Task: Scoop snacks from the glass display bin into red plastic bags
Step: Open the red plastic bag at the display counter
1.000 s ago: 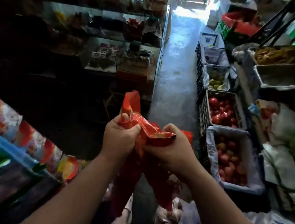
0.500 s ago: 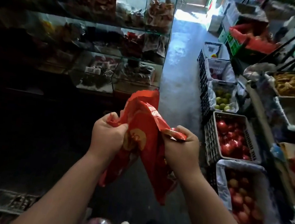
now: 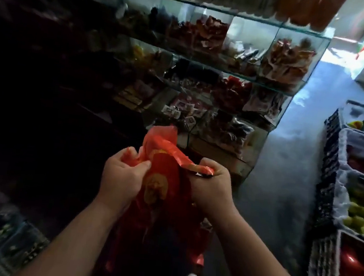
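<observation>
Step in hand: opening the bag; no scooping yet. Your left hand point(image 3: 122, 176) pinches one edge of the red plastic bag point(image 3: 164, 165), and your right hand point(image 3: 211, 186) pinches the folded strip at its mouth. Both grips are closed on film, and the bag hangs in front of the glass display bin point(image 3: 302, 30).

Bag: thin, crinkled, round gold print, body limp below.

Next, probably: part the layers, then reach for the snacks point(image 3: 285, 59).

Left of the glass display shelves point(image 3: 272, 89) goods vanish in darkness, below them the red bag point(image 3: 161, 171) fades into shadow downward, and rightward the fruit crate point(image 3: 320, 271) is cropped.
</observation>
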The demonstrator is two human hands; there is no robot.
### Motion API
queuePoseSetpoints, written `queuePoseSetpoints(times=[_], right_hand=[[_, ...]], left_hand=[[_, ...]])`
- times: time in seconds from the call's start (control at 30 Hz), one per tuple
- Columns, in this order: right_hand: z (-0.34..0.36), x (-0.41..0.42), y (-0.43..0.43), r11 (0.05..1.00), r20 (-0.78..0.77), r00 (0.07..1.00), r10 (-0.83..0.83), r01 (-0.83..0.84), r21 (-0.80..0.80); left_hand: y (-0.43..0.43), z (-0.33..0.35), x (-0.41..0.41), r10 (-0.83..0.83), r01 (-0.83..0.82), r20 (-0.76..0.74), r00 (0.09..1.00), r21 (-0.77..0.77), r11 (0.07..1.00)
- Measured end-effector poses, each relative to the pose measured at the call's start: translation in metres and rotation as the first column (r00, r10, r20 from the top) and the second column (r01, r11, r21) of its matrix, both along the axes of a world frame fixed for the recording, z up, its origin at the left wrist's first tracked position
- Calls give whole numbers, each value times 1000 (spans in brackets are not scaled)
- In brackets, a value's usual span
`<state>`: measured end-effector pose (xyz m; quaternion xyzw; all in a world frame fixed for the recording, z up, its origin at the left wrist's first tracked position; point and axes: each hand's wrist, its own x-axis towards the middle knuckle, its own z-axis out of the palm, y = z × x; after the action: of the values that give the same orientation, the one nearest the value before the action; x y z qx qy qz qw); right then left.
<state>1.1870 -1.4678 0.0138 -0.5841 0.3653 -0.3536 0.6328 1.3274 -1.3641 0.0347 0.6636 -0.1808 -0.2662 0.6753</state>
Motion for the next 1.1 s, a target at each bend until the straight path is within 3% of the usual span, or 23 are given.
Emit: queuePoseSetpoints(times=[0.3, 0.53, 0.77, 1.1], right_hand=[[23, 157, -85, 943, 3, 954, 299, -295, -151], [9, 287, -116, 969, -60, 970, 234, -238, -74], [29, 389, -149, 987, -97, 987, 125, -133, -91], [35, 435, -250, 997, -21, 998, 54, -55, -56]], left_hand=[[-51, 12, 119, 214, -210, 152, 965, -40, 977], [-87, -1, 247, 237, -228, 70, 969, -123, 966], [-131, -2, 369, 133, -127, 141, 981, -56, 990], [-250, 1, 431, 4, 5, 149, 989, -55, 998]])
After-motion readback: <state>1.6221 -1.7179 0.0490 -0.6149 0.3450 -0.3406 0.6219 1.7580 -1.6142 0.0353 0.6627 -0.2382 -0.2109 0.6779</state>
